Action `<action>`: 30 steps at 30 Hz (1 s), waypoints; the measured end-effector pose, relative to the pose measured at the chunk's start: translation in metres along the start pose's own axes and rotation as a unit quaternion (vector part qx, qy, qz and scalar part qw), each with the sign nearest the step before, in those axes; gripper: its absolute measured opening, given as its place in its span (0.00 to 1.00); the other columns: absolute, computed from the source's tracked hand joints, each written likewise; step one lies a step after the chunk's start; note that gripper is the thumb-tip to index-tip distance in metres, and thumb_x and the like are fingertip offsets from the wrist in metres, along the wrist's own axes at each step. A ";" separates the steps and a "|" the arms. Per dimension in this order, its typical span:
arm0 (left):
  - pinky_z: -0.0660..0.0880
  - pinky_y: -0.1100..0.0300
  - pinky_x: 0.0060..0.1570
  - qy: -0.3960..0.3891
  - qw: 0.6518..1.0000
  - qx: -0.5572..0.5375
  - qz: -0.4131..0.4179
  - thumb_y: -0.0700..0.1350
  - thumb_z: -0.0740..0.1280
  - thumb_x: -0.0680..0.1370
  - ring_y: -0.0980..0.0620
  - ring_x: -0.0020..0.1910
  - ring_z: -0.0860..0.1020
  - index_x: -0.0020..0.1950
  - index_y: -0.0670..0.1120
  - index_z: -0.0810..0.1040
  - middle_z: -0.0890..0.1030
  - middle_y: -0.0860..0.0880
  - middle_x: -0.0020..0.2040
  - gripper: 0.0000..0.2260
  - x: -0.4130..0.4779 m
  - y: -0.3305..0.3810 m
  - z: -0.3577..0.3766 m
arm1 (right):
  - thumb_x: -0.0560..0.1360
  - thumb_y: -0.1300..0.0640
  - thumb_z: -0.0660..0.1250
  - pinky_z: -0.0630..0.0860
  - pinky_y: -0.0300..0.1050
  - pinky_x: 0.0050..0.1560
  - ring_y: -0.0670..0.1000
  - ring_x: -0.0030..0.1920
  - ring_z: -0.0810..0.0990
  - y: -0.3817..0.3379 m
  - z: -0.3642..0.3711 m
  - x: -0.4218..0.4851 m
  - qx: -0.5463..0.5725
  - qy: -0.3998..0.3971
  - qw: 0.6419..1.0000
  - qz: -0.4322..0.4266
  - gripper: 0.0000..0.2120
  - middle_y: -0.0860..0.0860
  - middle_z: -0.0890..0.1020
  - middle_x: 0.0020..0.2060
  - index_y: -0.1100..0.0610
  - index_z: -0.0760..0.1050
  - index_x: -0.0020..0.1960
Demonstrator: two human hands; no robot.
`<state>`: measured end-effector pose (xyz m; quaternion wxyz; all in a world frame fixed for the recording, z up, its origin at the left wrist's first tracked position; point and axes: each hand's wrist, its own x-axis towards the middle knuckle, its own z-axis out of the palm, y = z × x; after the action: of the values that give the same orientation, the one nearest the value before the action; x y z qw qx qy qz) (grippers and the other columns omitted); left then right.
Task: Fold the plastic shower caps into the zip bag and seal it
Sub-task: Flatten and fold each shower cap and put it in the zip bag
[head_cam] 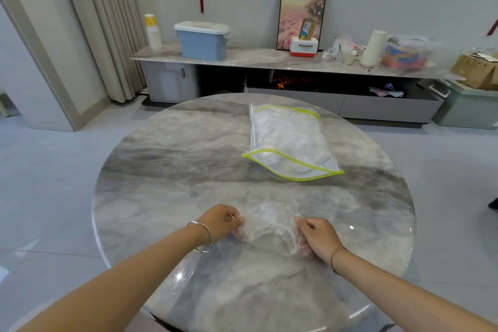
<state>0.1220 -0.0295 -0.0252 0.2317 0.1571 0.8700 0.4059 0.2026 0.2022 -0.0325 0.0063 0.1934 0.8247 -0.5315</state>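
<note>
Two hands work one crumpled, transparent plastic shower cap [265,226] at the near side of the round grey marble counter [167,170]. Left hand [222,219] has curled fingers pinching the cap's left edge; right hand [316,236] likewise grips its right edge. Both forearms reach forward, knuckles up. Farther back, well apart, lies the clear zip bag with yellow-green trim [289,140], stuffed with caps, mouth gaping toward the person.

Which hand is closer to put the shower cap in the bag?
Probably the right hand. Both hands pinch the shower cap, but the zip bag lies ahead toward the right, with its open mouth facing the person. The left hand is farther away.
</note>
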 end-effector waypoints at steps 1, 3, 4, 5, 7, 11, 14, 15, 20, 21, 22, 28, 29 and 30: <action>0.74 0.62 0.41 0.010 1.000 0.016 -0.005 0.46 0.66 0.78 0.51 0.35 0.78 0.37 0.49 0.75 0.81 0.56 0.28 0.09 0.001 0.001 0.002 | 0.79 0.54 0.63 0.71 0.37 0.25 0.48 0.20 0.72 0.002 0.000 0.001 -0.026 0.009 1.000 0.006 0.23 0.51 0.74 0.19 0.58 0.69 0.26; 0.69 0.66 0.34 0.036 0.998 0.053 -0.018 0.45 0.66 0.77 0.54 0.32 0.75 0.39 0.51 0.74 0.78 0.56 0.27 0.06 0.002 0.001 0.004 | 0.78 0.51 0.64 0.70 0.38 0.25 0.48 0.21 0.72 0.003 -0.001 0.005 -0.111 0.028 0.993 0.004 0.23 0.48 0.72 0.18 0.56 0.66 0.26; 0.69 0.67 0.33 0.047 0.996 0.075 -0.028 0.45 0.65 0.76 0.54 0.33 0.75 0.41 0.51 0.74 0.77 0.56 0.29 0.05 0.002 0.001 0.004 | 0.77 0.49 0.64 0.71 0.40 0.29 0.48 0.23 0.73 0.004 -0.002 0.007 -0.154 0.034 0.987 -0.003 0.21 0.48 0.72 0.20 0.55 0.66 0.28; 0.69 0.67 0.35 0.051 0.993 0.104 -0.037 0.45 0.65 0.76 0.54 0.36 0.76 0.44 0.51 0.74 0.77 0.55 0.33 0.02 0.002 0.002 0.005 | 0.76 0.48 0.65 0.72 0.42 0.33 0.48 0.26 0.74 0.005 -0.002 0.009 -0.186 0.037 0.982 -0.008 0.19 0.48 0.74 0.22 0.55 0.67 0.30; 0.71 0.63 0.45 0.072 0.977 0.201 -0.020 0.48 0.64 0.76 0.51 0.47 0.76 0.56 0.51 0.73 0.76 0.52 0.44 0.09 0.002 0.002 0.006 | 0.75 0.47 0.66 0.71 0.45 0.35 0.48 0.31 0.74 0.004 -0.002 0.011 -0.206 0.055 0.977 -0.012 0.15 0.47 0.74 0.27 0.54 0.68 0.36; 0.70 0.56 0.57 0.120 0.933 0.255 0.223 0.57 0.54 0.76 0.50 0.56 0.73 0.64 0.50 0.72 0.73 0.50 0.58 0.20 0.005 0.011 0.008 | 0.75 0.52 0.65 0.68 0.42 0.36 0.45 0.36 0.72 -0.003 0.001 0.007 -0.181 0.115 0.970 -0.119 0.09 0.46 0.73 0.36 0.52 0.67 0.41; 0.69 0.57 0.61 0.060 0.873 0.351 0.332 0.54 0.49 0.81 0.51 0.62 0.73 0.64 0.56 0.73 0.74 0.52 0.66 0.18 0.009 0.008 0.016 | 0.74 0.57 0.65 0.66 0.36 0.37 0.41 0.38 0.70 -0.006 0.009 0.000 -0.205 0.114 0.943 -0.235 0.07 0.44 0.70 0.38 0.52 0.67 0.41; 0.71 0.55 0.62 0.026 0.865 0.393 0.311 0.55 0.45 0.82 0.51 0.63 0.74 0.66 0.57 0.73 0.73 0.51 0.68 0.21 0.009 0.008 0.020 | 0.74 0.56 0.64 0.66 0.38 0.40 0.41 0.39 0.69 -0.005 0.012 -0.002 -0.215 0.108 0.934 -0.265 0.06 0.43 0.70 0.39 0.52 0.67 0.41; 0.42 0.54 0.73 -0.060 0.890 0.422 0.163 0.70 0.18 0.59 0.50 0.77 0.44 0.77 0.55 0.43 0.43 0.53 0.78 0.49 0.013 -0.007 0.031 | 0.74 0.45 0.56 0.63 0.37 0.55 0.43 0.54 0.72 0.002 0.023 -0.010 -0.288 0.009 0.887 -0.362 0.15 0.44 0.77 0.52 0.51 0.76 0.53; 0.41 0.55 0.73 -0.062 0.893 0.418 0.155 0.72 0.17 0.56 0.51 0.77 0.44 0.77 0.55 0.41 0.42 0.54 0.78 0.52 0.014 -0.008 0.031 | 0.75 0.46 0.57 0.61 0.36 0.58 0.43 0.57 0.71 0.005 0.024 -0.011 -0.310 -0.006 0.868 -0.388 0.15 0.44 0.77 0.55 0.50 0.75 0.56; 0.41 0.55 0.73 -0.063 0.893 0.421 0.148 0.72 0.16 0.54 0.51 0.77 0.44 0.77 0.55 0.41 0.43 0.54 0.78 0.54 0.014 -0.008 0.031 | 0.75 0.46 0.58 0.59 0.36 0.61 0.43 0.58 0.71 0.009 0.025 -0.012 -0.343 -0.013 0.844 -0.411 0.16 0.44 0.77 0.57 0.49 0.75 0.58; 0.51 0.58 0.70 -0.022 0.899 0.413 0.141 0.67 0.30 0.66 0.50 0.71 0.60 0.74 0.56 0.60 0.63 0.52 0.72 0.42 0.009 0.004 0.016 | 0.75 0.41 0.56 0.52 0.48 0.69 0.45 0.60 0.77 0.025 0.014 -0.004 -0.477 -0.028 0.789 -0.387 0.19 0.41 0.79 0.57 0.46 0.76 0.59; 0.53 0.59 0.68 -0.020 0.899 0.414 0.140 0.63 0.34 0.71 0.50 0.69 0.62 0.73 0.55 0.63 0.66 0.51 0.69 0.36 0.008 0.007 0.013 | 0.75 0.41 0.56 0.50 0.48 0.70 0.45 0.60 0.77 0.025 0.010 -0.002 -0.477 -0.030 0.793 -0.378 0.19 0.42 0.79 0.57 0.47 0.75 0.59; 0.55 0.60 0.67 -0.026 0.901 0.413 0.133 0.58 0.41 0.76 0.49 0.67 0.63 0.73 0.54 0.64 0.68 0.50 0.67 0.29 0.007 0.009 0.011 | 0.74 0.41 0.57 0.47 0.48 0.71 0.45 0.60 0.77 0.025 0.007 -0.001 -0.474 -0.033 0.800 -0.365 0.19 0.42 0.78 0.58 0.47 0.75 0.60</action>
<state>0.1222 -0.0135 -0.0260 0.1126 0.3632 0.9243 0.0332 0.2101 0.2049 -0.0574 -0.0701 -0.1671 0.9825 -0.0430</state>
